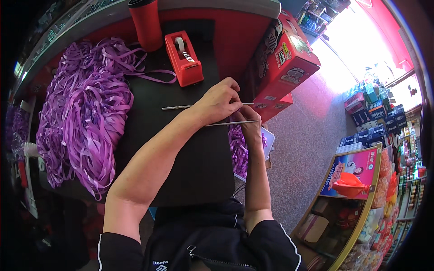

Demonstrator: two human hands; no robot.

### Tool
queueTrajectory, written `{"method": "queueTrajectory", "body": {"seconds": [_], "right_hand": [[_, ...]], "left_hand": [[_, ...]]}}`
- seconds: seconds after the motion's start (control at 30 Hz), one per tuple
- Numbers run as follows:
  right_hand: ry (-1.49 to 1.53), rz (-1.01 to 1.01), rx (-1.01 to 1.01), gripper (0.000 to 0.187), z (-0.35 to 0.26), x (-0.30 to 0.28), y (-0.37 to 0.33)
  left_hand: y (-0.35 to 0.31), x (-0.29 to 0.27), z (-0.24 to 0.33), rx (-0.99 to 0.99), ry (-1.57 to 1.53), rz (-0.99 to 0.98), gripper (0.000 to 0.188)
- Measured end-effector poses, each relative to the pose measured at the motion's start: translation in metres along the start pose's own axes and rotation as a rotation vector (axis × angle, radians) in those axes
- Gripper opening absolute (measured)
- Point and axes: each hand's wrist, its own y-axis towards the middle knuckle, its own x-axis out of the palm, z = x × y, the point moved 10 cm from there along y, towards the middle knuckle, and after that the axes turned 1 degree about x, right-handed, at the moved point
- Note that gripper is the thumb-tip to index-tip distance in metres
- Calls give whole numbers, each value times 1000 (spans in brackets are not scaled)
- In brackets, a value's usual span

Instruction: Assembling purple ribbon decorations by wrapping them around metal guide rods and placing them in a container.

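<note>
Two thin metal rods (174,108) run roughly side by side past the right edge of the dark table, and the visible left end of the far one looks twisted. Over the far rod is my left hand (219,101), its fingers curled and the thumb and fingertips pinched near the table edge. Just right of it, my right hand (251,131) is bent in close, with the near rod (233,123) crossing over it. Its fingertips are partly hidden by my left hand. Whatever the fingers pinch is too small or covered to make out.
A large heap of purple ribbon (97,108) covers the left of the table (190,171). A red tape dispenser (187,63) and red tumbler (147,27) stand at the back. Right are red boxes (289,58), a bin (268,141) with purple ribbon, and a display cabinet (312,203).
</note>
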Motion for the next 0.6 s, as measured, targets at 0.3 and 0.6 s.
{"method": "queueTrajectory", "body": {"seconds": [0.3,0.6], "right_hand": [[-296,56,-117,18,36,-2,2],[-319,57,75,22,152,7,-21]], "left_hand": [[1,0,1,19,19,8,18],[-1,-4,-3,-32,20,21,17]]}}
